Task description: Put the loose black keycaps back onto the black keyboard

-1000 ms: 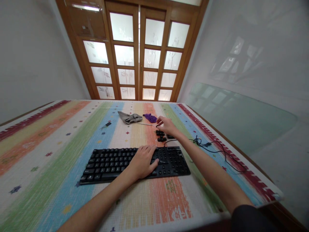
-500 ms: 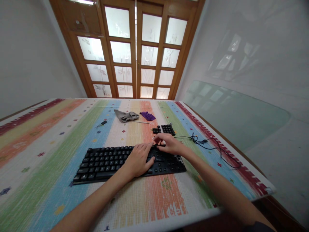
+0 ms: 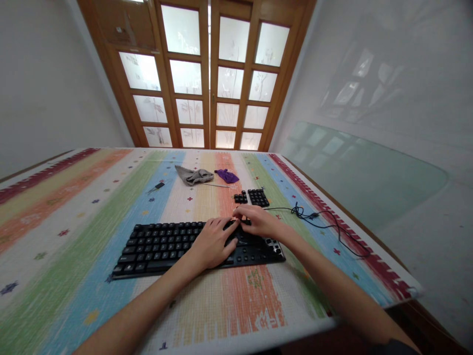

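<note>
A black keyboard (image 3: pixel 158 246) lies across the striped tablecloth, its left half full of keys and bare key sockets showing at its right end. My left hand (image 3: pixel 214 243) rests on its middle, palm down, with thumb and fingers spread and the index finger reaching towards my right hand. My right hand (image 3: pixel 256 220) bends over the keyboard's back edge, fingertips drawn together close to the left index finger. Whatever sits between those right fingertips is hidden. Just behind the right hand, loose black keycaps (image 3: pixel 258 197) stand in a block, with a smaller cluster of keycaps (image 3: pixel 241 197) beside it.
A grey cloth (image 3: pixel 194 175) and a purple cloth (image 3: pixel 226 176) lie farther back, with a thin rod (image 3: pixel 217 186) in front. A small black object (image 3: pixel 159 186) is to the left. The tangled cable (image 3: pixel 301 212) runs right. A wall borders the table's right side.
The right hand has shifted slightly left and closer to the left index finger, which now stretches further right. More of the bare sockets at the keyboard's right end shows.
</note>
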Tool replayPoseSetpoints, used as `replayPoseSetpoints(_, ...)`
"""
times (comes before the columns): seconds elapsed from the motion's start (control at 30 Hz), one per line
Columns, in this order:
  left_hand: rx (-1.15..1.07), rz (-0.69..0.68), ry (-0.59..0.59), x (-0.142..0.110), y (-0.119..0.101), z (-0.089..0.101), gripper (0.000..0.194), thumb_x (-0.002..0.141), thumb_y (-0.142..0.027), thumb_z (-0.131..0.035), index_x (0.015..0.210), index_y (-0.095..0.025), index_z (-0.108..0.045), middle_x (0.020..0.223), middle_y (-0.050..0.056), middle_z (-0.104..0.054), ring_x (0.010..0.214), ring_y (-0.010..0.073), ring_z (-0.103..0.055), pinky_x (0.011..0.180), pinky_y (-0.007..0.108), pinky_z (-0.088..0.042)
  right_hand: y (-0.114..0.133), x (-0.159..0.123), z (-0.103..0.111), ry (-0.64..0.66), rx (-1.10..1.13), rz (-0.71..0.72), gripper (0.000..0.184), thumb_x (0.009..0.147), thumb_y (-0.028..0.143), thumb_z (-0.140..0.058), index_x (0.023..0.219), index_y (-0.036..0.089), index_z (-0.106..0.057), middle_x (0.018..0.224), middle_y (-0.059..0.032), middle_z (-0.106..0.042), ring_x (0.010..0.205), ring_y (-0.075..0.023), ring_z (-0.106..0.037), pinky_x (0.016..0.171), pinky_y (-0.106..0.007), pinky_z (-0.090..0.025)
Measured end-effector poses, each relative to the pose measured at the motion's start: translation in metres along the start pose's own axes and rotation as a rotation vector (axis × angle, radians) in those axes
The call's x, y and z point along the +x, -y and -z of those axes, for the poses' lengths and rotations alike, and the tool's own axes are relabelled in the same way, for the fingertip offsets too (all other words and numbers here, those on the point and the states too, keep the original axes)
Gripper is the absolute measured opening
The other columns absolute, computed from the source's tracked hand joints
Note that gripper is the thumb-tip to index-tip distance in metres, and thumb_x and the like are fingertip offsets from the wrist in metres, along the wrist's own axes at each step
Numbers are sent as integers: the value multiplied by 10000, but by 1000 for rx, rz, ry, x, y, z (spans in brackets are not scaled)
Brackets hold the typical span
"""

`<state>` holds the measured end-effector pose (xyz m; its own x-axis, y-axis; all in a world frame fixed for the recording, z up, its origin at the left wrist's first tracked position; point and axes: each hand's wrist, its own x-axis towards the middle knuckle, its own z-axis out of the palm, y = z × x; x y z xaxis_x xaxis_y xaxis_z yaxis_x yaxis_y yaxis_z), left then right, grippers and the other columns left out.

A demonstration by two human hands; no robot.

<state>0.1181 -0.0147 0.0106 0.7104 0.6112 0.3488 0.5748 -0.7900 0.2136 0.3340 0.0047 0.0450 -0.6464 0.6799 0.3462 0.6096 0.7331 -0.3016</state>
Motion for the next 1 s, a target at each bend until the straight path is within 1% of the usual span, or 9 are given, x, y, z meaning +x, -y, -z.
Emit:
replayPoseSetpoints(0.13, 21, 14, 19, 1, -2, 1, 494, 971, -357, -525, 1428, -171, -500, 1400, 143, -554, 1252, 300, -526, 1067, 486, -412, 0, 1, -1, 2, 5, -15, 232, 795, 22, -571, 969, 171, -614, 919, -51, -678, 842, -177, -637, 756, -276, -481)
replayPoseSetpoints(0.3, 66, 10, 74, 3, -4, 3, 479, 988, -370, -492, 1437, -201, -504, 1414, 128, -545, 1237, 306, -523, 1052, 495, -405, -2, 1, -5, 12, 6, -55, 256, 776, 14, -591, 975, 168, -639, 931, -54, -704, 841, -175, -658, 763, -275, -488)
replayPoseSetpoints(0.47, 75, 6, 67, 4, -3, 2, 469, 996, -393, -452, 1430, -224, -513, 1415, 119, -548, 1227, 311, -520, 1031, 508, -406, -5, 0, -8, 16, -3, -70, 254, 764, 19, -606, 964, 164, -663, 927, -63, -721, 853, -187, -667, 774, -285, -499)
replayPoseSetpoints(0.57, 74, 0, 70, 4, -3, 1, 477, 997, -395, -454, 1437, -220, -506, 1422, 117, -548, 1230, 314, -516, 1033, 504, -398, -6, -1, -5, 45, 19, -77, 251, 767, 40, -613, 972, 169, -680, 926, -57, -725, 843, -185, -667, 770, -284, -509)
replayPoseSetpoints(0.67, 60, -10, 54, 2, -2, 0, 491, 1004, -406, -443, 1462, -230, -475, 1457, 105, -527, 1243, 312, -508, 1039, 502, -388, -11, 2, 2, 96, 48, -43, 275, 762, 54, -610, 983, 187, -705, 935, -46, -737, 860, -185, -666, 796, -292, -515)
replayPoseSetpoints(0.77, 65, -19, 61, 1, -2, 0, 508, 1010, -404, -435, 1487, -229, -438, 1520, 80, -480, 1287, 312, -481, 1060, 499, -365, -26, 8, 8, 23, 1, -83, 235, 769, 73, -614, 936, 190, -733, 921, -53, -748, 883, -202, -664, 839, -320, -509)
replayPoseSetpoints(0.87, 73, -21, 98, 1, -3, 1, 516, 1016, -401, -427, 1494, -205, -425, 1545, 57, -459, 1322, 321, -456, 1071, 509, -349, -49, 15, 10, -77, -113, -243, 217, 769, 73, -618, 896, 188, -751, 915, -61, -756, 899, -215, -662, 885, -348, -498)
replayPoseSetpoints(0.9, 73, -18, 109, 1, -3, 1, 519, 1017, -404, -427, 1493, -198, -425, 1543, 55, -462, 1327, 324, -454, 1071, 512, -347, -58, 17, 11, -81, -152, -306, 233, 758, 64, -617, 897, 189, -756, 923, -60, -760, 908, -219, -663, 900, -353, -494)
replayPoseSetpoints(1.0, 71, -7, 124, 1, -3, 2, 518, 1018, -412, -433, 1488, -195, -434, 1534, 52, -475, 1326, 325, -461, 1069, 511, -347, -82, 24, 13, -83, -187, -373, 265, 771, 50, -591, 934, 164, -766, 979, -91, -767, 951, -241, -669, 943, -382, -480)
